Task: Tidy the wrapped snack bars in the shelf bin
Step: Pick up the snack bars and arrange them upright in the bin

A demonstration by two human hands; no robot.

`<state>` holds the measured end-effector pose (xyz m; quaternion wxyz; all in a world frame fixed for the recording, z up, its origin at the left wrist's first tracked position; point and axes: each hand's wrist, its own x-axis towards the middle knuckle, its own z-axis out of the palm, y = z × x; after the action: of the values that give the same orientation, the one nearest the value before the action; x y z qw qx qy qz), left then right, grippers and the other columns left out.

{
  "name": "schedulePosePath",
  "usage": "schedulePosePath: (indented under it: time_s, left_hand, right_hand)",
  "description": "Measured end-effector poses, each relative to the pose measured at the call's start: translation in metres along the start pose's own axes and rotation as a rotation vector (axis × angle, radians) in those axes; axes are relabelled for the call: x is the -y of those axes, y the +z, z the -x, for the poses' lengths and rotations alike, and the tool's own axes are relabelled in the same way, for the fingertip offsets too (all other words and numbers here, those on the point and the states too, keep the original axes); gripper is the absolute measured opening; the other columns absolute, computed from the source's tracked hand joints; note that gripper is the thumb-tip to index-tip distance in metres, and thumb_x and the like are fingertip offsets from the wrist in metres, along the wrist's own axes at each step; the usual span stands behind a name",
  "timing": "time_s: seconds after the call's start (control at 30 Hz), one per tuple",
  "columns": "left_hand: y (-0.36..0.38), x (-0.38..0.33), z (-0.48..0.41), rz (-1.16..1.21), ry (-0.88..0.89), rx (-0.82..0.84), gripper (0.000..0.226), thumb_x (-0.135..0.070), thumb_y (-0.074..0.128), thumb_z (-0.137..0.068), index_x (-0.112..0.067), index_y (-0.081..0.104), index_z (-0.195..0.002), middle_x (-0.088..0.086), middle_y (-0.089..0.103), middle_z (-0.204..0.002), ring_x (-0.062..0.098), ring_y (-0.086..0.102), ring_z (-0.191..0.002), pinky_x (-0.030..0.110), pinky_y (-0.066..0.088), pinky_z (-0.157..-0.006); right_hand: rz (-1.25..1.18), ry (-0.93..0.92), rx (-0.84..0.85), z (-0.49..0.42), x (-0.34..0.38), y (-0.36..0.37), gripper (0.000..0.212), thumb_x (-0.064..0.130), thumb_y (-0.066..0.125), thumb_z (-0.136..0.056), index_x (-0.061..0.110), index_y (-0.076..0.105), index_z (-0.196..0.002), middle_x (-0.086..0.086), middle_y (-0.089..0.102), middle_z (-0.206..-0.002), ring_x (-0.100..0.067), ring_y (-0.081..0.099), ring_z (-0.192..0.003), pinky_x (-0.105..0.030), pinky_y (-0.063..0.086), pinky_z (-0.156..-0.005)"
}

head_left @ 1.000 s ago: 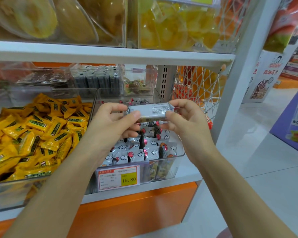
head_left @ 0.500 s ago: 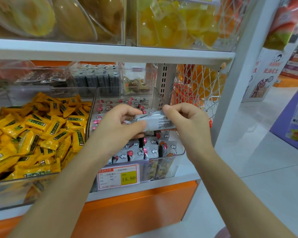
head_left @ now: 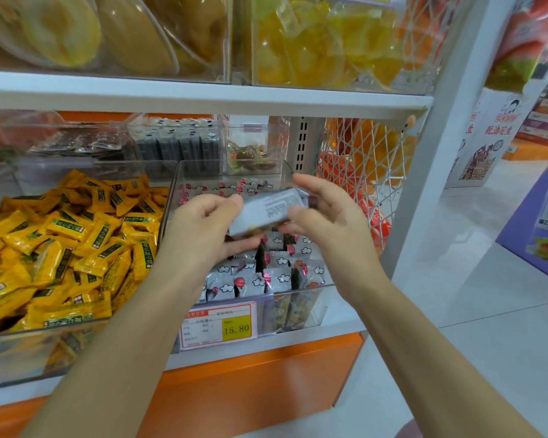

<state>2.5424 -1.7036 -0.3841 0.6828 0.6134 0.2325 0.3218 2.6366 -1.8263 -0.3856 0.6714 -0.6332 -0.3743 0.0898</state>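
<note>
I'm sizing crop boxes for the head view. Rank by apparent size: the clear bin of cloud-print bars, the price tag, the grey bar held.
1. Clear bin: largest.
2-3. Price tag and grey bar look alike; the left hand and right hand cover the bar's ends, and it is nearer, so unranked.

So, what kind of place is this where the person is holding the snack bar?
Most likely a snack shop or supermarket. A price tag reading 15.80 is on the clear bin of wrapped snack bars, and the bin beside it is heaped with yellow wrapped snacks.
</note>
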Motion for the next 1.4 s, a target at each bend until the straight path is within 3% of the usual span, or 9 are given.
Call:
schedulePosePath:
  time_s: [0.1,0.27,0.37,0.53,0.7,0.83,0.93,1.17,1.4]
  left_hand:
    - [0.0,-0.001,-0.002,0.006,-0.006,-0.026,0.029,-0.03,0.044,-0.097,-0.006,0.06,-0.096,0.014,0.07,-0.087,0.02,0.071,-0.07,0.023,0.055,-0.054]
    - [0.007,0.002,-0.001,-0.133,-0.054,0.091,0.025,-0.042,0.044,-0.095,-0.02,0.055,-0.097,0.004,0.065,-0.077,0.017,0.06,-0.067,0.028,0.042,-0.05]
    - [0.009,-0.001,-0.005,-0.213,0.03,0.113,0.022,-0.038,0.044,-0.096,-0.022,0.055,-0.104,0.0,0.062,-0.087,0.016,0.06,-0.072,0.027,0.043,-0.053]
    - [0.004,-0.003,-0.034,-0.808,0.3,-0.12,0.035,-0.02,0.044,-0.095,-0.009,0.05,-0.128,0.007,0.059,-0.119,0.015,0.055,-0.097,0.027,0.041,-0.081]
    - [0.023,0.007,-0.069,-1.29,0.222,0.119,0.024,-0.028,0.035,-0.095,-0.007,0.047,-0.095,0.015,0.05,-0.107,0.028,0.045,-0.101,0.044,0.039,-0.092]
    - [0.032,0.017,-0.093,-1.538,0.126,0.302,0.046,-0.039,0.023,-0.097,-0.007,0.044,-0.124,0.014,0.039,-0.139,0.029,0.034,-0.128,0.054,0.024,-0.105]
    - [0.029,0.023,-0.1,-1.621,0.084,0.371,0.052,-0.04,0.02,-0.097,-0.011,0.036,-0.138,0.008,0.025,-0.152,0.026,0.019,-0.139,0.056,0.012,-0.108]
    - [0.018,0.025,-0.079,-1.572,0.159,0.332,0.042,-0.039,0.022,-0.097,-0.013,0.05,-0.113,0.012,0.042,-0.13,0.027,0.03,-0.127,0.056,0.013,-0.11]
    - [0.012,0.029,-0.066,-1.489,0.23,0.328,0.044,-0.038,0.022,-0.098,-0.015,0.046,-0.127,0.005,0.04,-0.131,0.021,0.027,-0.129,0.05,0.011,-0.111]
  right_hand:
    - [0.152,-0.072,0.094,0.0,-0.002,0.002,0.046,0.006,0.061,-0.087,0.025,0.051,-0.128,0.009,0.06,-0.117,-0.008,0.057,-0.109,-0.024,0.051,-0.089]
    - [0.246,-0.106,0.03,-0.008,-0.005,0.0,0.04,0.014,0.056,-0.092,0.015,0.052,-0.131,0.0,0.063,-0.112,-0.009,0.06,-0.089,-0.015,0.051,-0.072]
    - [0.209,-0.112,-0.141,-0.018,-0.004,-0.005,0.032,0.017,0.063,-0.087,0.014,0.06,-0.119,-0.005,0.066,-0.104,-0.017,0.063,-0.09,-0.033,0.055,-0.077]
    - [0.169,-0.106,-0.442,-0.029,-0.011,-0.016,0.024,0.022,0.071,-0.079,0.026,0.055,-0.097,0.011,0.061,-0.087,0.002,0.059,-0.074,-0.021,0.051,-0.068]
    - [0.156,-0.042,-0.446,-0.035,-0.019,-0.013,0.029,0.021,0.072,-0.079,0.028,0.049,-0.094,0.012,0.055,-0.093,-0.01,0.057,-0.088,-0.027,0.048,-0.079]
    - [0.11,0.008,-0.453,-0.04,-0.021,-0.014,0.032,0.022,0.074,-0.076,0.033,0.047,-0.088,0.002,0.057,-0.103,-0.021,0.058,-0.1,-0.041,0.049,-0.09]
    - [0.102,0.02,-0.439,-0.041,-0.022,-0.014,0.032,0.021,0.074,-0.076,0.033,0.047,-0.088,0.003,0.058,-0.102,-0.021,0.059,-0.1,-0.045,0.049,-0.091]
    - [0.267,-0.034,-0.298,-0.06,-0.014,-0.012,0.027,0.019,0.069,-0.081,0.022,0.049,-0.099,0.004,0.06,-0.095,-0.015,0.059,-0.088,-0.033,0.049,-0.079]
    - [0.778,-0.145,0.103,-0.118,-0.009,0.019,0.028,0.011,0.066,-0.084,0.007,0.056,-0.11,-0.008,0.061,-0.107,-0.019,0.055,-0.09,-0.022,0.048,-0.072]
